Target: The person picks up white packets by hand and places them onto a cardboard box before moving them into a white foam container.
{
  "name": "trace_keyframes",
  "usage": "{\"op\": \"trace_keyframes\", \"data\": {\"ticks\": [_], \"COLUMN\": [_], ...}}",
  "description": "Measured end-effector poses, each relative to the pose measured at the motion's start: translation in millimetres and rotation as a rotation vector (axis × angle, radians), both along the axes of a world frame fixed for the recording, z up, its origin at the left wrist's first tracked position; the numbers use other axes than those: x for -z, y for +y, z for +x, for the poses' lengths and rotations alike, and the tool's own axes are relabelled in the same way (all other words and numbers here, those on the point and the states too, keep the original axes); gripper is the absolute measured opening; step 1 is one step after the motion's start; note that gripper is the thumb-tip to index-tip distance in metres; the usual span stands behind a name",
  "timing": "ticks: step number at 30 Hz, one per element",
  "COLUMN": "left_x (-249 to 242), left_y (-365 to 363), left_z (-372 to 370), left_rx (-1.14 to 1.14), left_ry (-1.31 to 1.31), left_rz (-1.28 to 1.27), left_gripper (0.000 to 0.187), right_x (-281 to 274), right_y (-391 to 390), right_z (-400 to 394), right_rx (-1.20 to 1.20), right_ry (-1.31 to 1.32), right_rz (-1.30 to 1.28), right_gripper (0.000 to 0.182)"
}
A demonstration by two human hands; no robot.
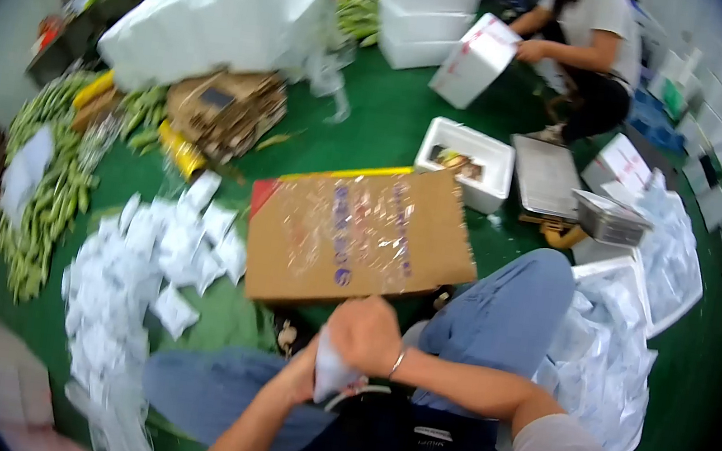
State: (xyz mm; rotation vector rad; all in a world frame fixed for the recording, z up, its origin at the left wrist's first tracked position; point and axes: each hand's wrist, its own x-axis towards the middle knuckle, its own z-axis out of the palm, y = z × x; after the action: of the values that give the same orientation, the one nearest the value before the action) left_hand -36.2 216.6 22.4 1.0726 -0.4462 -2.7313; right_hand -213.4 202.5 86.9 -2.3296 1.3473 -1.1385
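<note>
Both hands on a white packet
Right hand (pixel 365 334) clenched over the white packet (pixel 329 371); left hand (pixel 302 373) grasps it below; cardboard box (pixel 358 234) just beyond.

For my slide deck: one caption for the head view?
Seated on a green floor, both hands, right hand uppermost, grip a white packet before a flattened cardboard box.

Both hands (pixel 335 350) closed around a white packet (pixel 329 369), beside a taped cardboard sheet (pixel 358 236).
</note>
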Motion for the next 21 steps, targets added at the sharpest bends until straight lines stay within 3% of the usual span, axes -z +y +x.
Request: {"op": "trace_keyframes", "data": {"ticks": [1, 2, 3, 5, 7, 8, 9, 12, 13, 14, 15, 16, 17, 18, 19, 20, 21], "left_x": [-41.0, -48.0, -64.6, -74.0, -80.1, -84.2, -92.9, -143.0, -125.0, -107.4, -180.0, -176.2, -160.3, -168.4, -154.4, -146.2, -156.8], "left_y": [2.0, 9.9, 12.3, 15.9, 18.9, 25.1, 38.3, 81.9, 127.9, 168.6, 163.9, 211.1, 253.3, 270.5, 338.4, 410.4, 433.6], "left_z": [-1.1, 6.7, 11.6, 18.9, 47.8, 63.5, 76.4, 113.4, 161.8, 199.5, 176.8, 217.4, 245.8, 250.0, 299.2, 331.8, 312.2], "left_rx": [-0.063, -0.096, -0.086, -0.224, -0.322, -0.329, -0.445, -0.686, -0.361, 0.041, 0.369, 0.403, -0.663, -1.575, -1.707, -1.728, -1.818], "left_ry": [-0.104, -0.082, -0.166, -0.366, -0.539, -0.64, -0.763, -1.304, -1.702, -2.07, -2.2, -2.381, -2.272, -1.865, -2.047, -2.216, -2.347], "left_rz": [-0.146, -0.33, -0.486, -0.64, -0.892, -1.015, -1.115, -1.315, -1.47, -1.567, -0.806, -1.469, -1.174, -0.746, -0.549, -0.377, -0.174], "left_gripper": [0.086, 0.075, 0.058, 0.043, 0.042, 0.042, 0.041, 0.034, 0.034, 0.035, 0.037, 0.035, 0.035, 0.036, 0.042, 0.045, 0.049], "right_x": [-0.6, 6.9, -0.8, -30.3, -47.4, -57.2, -63.2, -68.0, -81.2, -92.0, -101.0, -104.7, -99.3, -86.1, -70.0, -49.7, -37.7], "right_y": [-7.1, -16.8, -18.0, -22.3, -20.8, -17.3, -18.0, 2.8, 16.4, 31.4, 47.3, 54.9, 50.0, 38.5, 24.0, -0.2, -29.7], "right_z": [2.8, 7.6, 17.5, 39.9, 77.5, 96.9, 114.4, 177.2, 188.2, 193.8, 196.8, 198.1, 195.4, 186.6, 176.6, 164.6, 143.3], "right_rx": [0.156, 0.18, 0.194, 0.055, -0.129, -0.277, -0.376, -0.705, -0.825, -0.847, -0.967, -1.084, -1.101, -1.071, -1.031, -0.885, -0.773], "right_ry": [-0.085, -0.024, -0.159, -0.077, -0.08, -0.098, -0.092, -0.277, -0.327, -0.346, -0.363, -0.375, -0.386, -0.434, -0.477, -0.484, -0.405], "right_rz": [0.149, 0.13, 0.352, 0.269, 0.018, -0.009, -0.065, -0.22, -0.399, -0.391, -0.311, -0.232, -0.226, -0.005, 0.217, 0.228, 0.287], "right_gripper": [0.024, 0.027, 0.026, 0.022, 0.042, 0.063, 0.065, 0.049, 0.043, 0.043, 0.039, 0.036, 0.036, 0.034, 0.032, 0.026, 0.021]}}
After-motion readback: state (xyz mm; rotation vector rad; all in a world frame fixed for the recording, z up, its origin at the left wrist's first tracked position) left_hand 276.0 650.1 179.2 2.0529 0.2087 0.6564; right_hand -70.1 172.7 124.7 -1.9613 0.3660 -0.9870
